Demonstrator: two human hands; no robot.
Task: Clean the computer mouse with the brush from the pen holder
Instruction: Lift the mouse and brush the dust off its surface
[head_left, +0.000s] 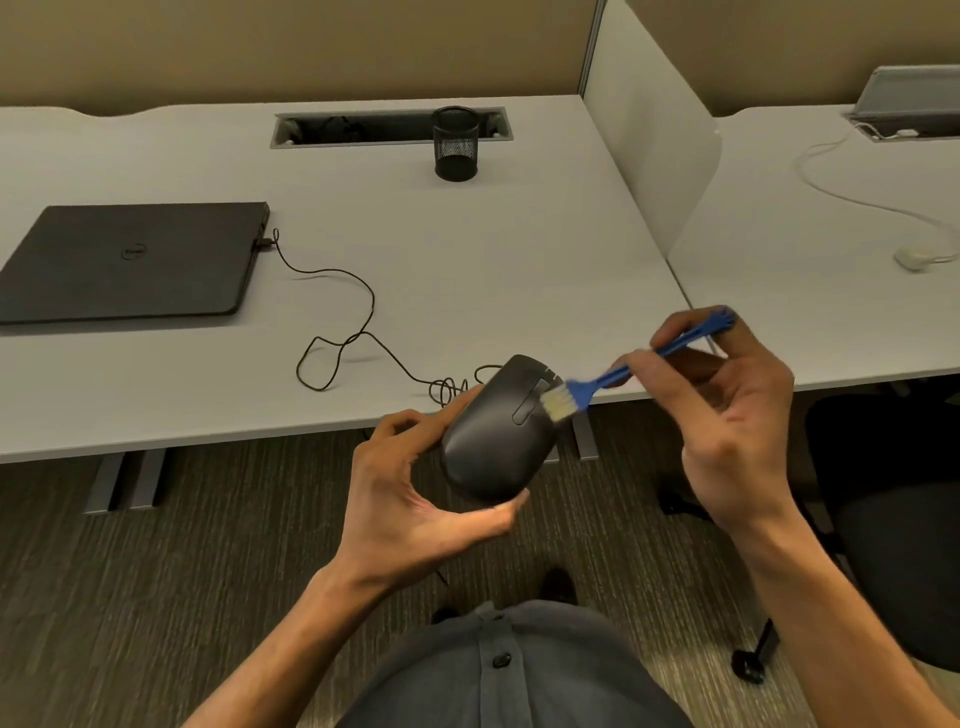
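My left hand (415, 499) grips a black wired computer mouse (493, 441) from below, lifted off the desk in front of its near edge. My right hand (727, 415) pinches the handle of a small blue brush (613, 376). Its pale bristles (560, 402) touch the mouse's top near the scroll wheel. The black mesh pen holder (456, 143) stands at the back of the desk, apparently with nothing in it.
A shut black laptop (130, 260) lies at the left of the grey desk (467, 249), with the mouse's cable (343, 322) looping from it. A white divider (649, 156) separates a neighbouring desk holding a white cable and white mouse (914, 257). A black chair (893, 519) stands to the right.
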